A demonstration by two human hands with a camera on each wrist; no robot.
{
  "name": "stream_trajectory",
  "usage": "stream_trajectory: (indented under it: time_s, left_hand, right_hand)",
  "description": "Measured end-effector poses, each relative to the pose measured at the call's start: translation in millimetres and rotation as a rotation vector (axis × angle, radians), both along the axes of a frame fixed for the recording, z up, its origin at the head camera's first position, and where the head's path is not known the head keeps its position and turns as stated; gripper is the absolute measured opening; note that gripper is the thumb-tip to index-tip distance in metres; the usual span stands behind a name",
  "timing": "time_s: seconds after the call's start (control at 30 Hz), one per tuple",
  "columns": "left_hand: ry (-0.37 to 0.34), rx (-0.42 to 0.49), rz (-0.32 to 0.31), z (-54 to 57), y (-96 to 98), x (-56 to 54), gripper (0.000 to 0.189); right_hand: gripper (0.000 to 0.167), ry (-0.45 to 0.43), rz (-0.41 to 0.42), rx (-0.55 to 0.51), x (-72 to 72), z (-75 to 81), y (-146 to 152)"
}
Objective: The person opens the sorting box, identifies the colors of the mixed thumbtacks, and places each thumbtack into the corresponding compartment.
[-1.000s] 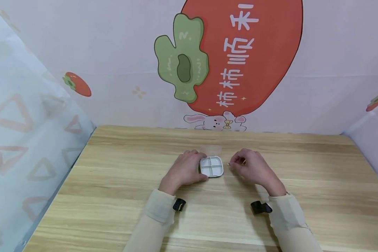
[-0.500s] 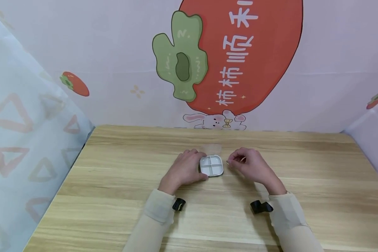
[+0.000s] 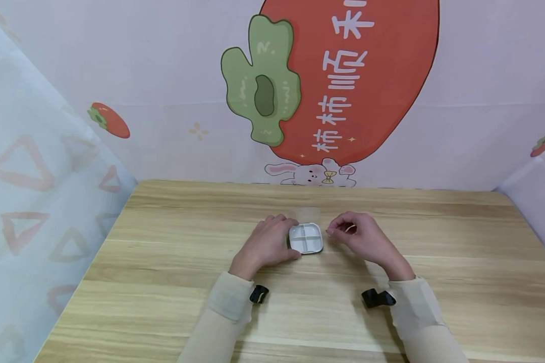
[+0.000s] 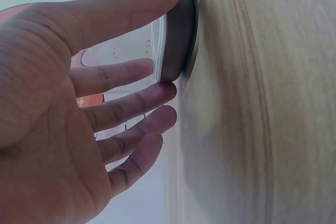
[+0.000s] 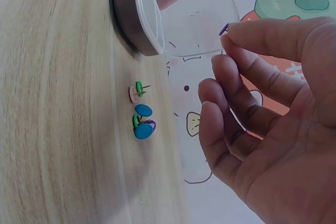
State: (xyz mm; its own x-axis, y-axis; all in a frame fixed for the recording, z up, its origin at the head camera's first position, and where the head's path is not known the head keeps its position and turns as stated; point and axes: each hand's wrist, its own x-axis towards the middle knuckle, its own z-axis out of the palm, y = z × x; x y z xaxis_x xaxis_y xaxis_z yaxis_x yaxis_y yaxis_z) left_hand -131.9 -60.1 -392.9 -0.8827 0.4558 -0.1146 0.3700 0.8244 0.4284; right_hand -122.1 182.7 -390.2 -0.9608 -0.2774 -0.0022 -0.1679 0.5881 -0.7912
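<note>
A small white pill box with divided compartments stands open on the wooden table. My left hand holds it from the left, thumb at the near edge and forefinger at the far edge. Its dark outer wall shows in the left wrist view. Just right of the box, my right hand pinches a purple thumbtack between thumb and forefinger, above the table. Below that hand lie several loose thumbtacks, among them a blue thumbtack and a pink thumbtack.
The box's clear lid extends behind it, towards the back of the table. A printed cloth hangs along the table's far edge, with more cloth at both sides.
My right thumb and forefinger have closed on the thumbtack and risen slightly, a little nearer the box. My left hand and the box stay as they were.
</note>
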Motion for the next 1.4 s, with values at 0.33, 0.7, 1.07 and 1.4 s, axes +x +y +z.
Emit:
stream_trajectory:
  time_s: [0.33,0.7,1.07,1.4]
  left_hand:
    - [-0.008,0.000,0.004,0.8,0.8,0.9,0.066]
    - [-0.013,-0.002,0.001,0.8,0.8,1.7,0.066]
    - [-0.013,-0.007,0.003,1.2,0.5,1.3,0.066]
    - [-0.013,-0.005,0.004,1.1,0.3,1.4,0.065]
  right_hand:
    - [0.005,-0.016,0.013,-0.028,0.8,1.0,0.8]
    - [0.005,-0.019,0.021,-0.050,2.1,1.3,-0.3]
    - [0.019,-0.126,0.040,-0.241,2.3,5.4,-0.3]
    - [0.025,-0.204,0.073,-0.354,3.5,10.3,1.7]
